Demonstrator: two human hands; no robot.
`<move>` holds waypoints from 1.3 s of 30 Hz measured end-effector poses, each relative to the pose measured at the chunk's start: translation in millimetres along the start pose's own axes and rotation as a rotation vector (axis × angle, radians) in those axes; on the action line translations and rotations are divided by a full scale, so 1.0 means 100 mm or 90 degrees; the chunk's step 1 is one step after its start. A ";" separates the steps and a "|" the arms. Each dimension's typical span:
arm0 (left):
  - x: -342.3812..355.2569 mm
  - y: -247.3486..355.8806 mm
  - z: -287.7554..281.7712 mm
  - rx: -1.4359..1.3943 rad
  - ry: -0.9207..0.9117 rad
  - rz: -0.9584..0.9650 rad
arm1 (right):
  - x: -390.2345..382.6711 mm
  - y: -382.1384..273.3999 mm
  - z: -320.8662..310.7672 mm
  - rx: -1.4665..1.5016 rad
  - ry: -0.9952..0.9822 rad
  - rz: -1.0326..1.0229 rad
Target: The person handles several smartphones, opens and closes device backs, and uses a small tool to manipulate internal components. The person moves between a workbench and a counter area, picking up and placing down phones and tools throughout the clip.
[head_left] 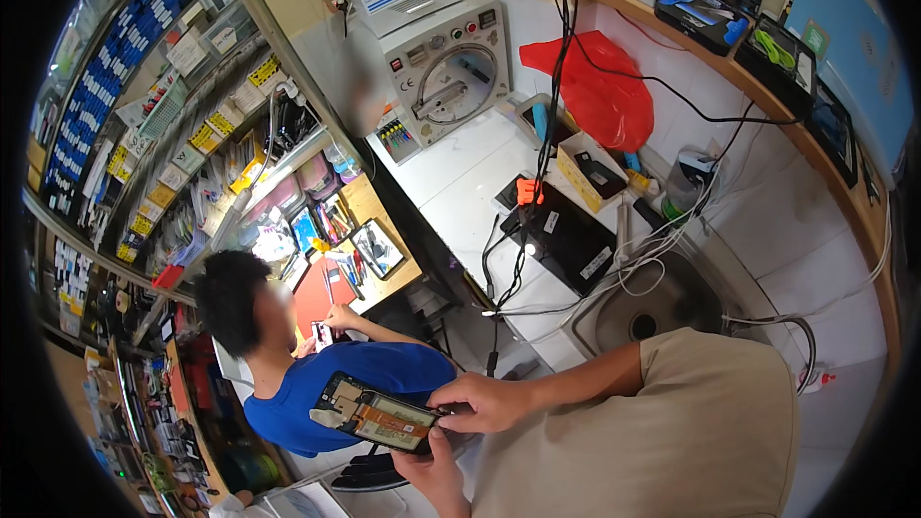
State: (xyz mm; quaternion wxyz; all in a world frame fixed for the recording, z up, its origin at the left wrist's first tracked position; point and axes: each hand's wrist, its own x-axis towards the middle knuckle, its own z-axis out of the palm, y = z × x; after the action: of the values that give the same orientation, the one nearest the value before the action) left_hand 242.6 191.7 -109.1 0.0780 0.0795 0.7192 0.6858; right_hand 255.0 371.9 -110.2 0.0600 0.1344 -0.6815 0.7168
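Note:
An opened phone [393,422] with its inner board, a flat cable and battery exposed is held tilted at the bottom middle of the head view. My left hand [427,470] grips it from below, thumb along its near edge. My right hand [480,405] has its fingers curled closed at the phone's right end; whether a small part is between the fingertips is hidden. A pale irregular piece [328,417] lies on the phone's left end. Just beyond the phone, a co-worker in a blue top [317,374] bends over a small device at a bench.
The co-worker's wooden bench [393,264] holds tools and trays, beside crowded shelves [144,115]. A white counter [432,182] carries a round-door machine [451,86], boxes, a black panel [566,240] and cables. A steel sink [604,317] is at right, below a wooden shelf [710,58].

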 end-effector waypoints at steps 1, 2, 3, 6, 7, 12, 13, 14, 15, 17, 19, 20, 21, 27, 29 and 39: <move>-0.01 -0.01 0.00 -0.009 0.002 -0.012 | -0.01 0.00 0.01 -0.003 0.002 -0.007; -0.01 -0.01 -0.01 -0.012 -0.003 -0.015 | 0.00 0.01 0.00 -0.006 0.000 -0.003; 0.00 -0.01 -0.02 -0.014 -0.009 -0.018 | 0.00 0.02 0.00 -0.008 -0.001 0.000; 0.04 -0.01 -0.02 -0.042 -0.031 -0.028 | 0.01 0.05 -0.04 -0.006 -0.005 0.012; 0.04 -0.01 -0.03 -0.055 -0.037 -0.036 | 0.00 0.06 -0.04 0.004 -0.017 0.029; 0.03 -0.01 0.02 -0.060 -0.013 -0.035 | 0.00 0.06 -0.03 0.019 0.004 0.003; 0.03 -0.01 0.02 -0.069 -0.002 -0.033 | 0.00 0.06 -0.03 0.021 0.002 0.009; 0.03 -0.01 0.03 -0.078 0.009 -0.030 | 0.01 0.05 -0.02 0.017 0.000 0.006; 0.03 -0.01 0.02 -0.064 0.005 -0.032 | 0.01 0.04 -0.03 0.012 -0.002 0.002; 0.05 -0.02 0.01 -0.032 -0.007 -0.037 | 0.02 0.03 -0.04 0.004 -0.004 0.000; 0.05 -0.02 0.00 -0.037 0.005 -0.048 | 0.02 0.02 -0.05 0.006 -0.006 0.014; 0.05 -0.02 0.00 -0.040 0.011 -0.057 | 0.02 0.02 -0.05 0.001 -0.005 0.013; 0.04 -0.02 0.00 -0.044 0.006 -0.053 | 0.01 0.01 -0.04 0.003 -0.007 0.017; 0.00 0.00 0.00 -0.053 0.001 -0.064 | -0.03 0.01 -0.01 0.003 -0.001 0.018; 0.01 0.01 0.01 -0.037 -0.004 -0.047 | -0.02 0.02 -0.02 0.001 -0.003 0.013; -0.05 0.03 -0.02 -0.029 0.010 -0.046 | 0.00 0.04 0.02 0.015 -0.021 0.002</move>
State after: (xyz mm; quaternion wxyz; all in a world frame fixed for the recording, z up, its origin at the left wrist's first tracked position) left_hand 246.7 189.1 -106.2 0.0991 0.0462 0.7063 0.6994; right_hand 254.5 369.6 -114.2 0.0461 0.1458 -0.6741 0.7226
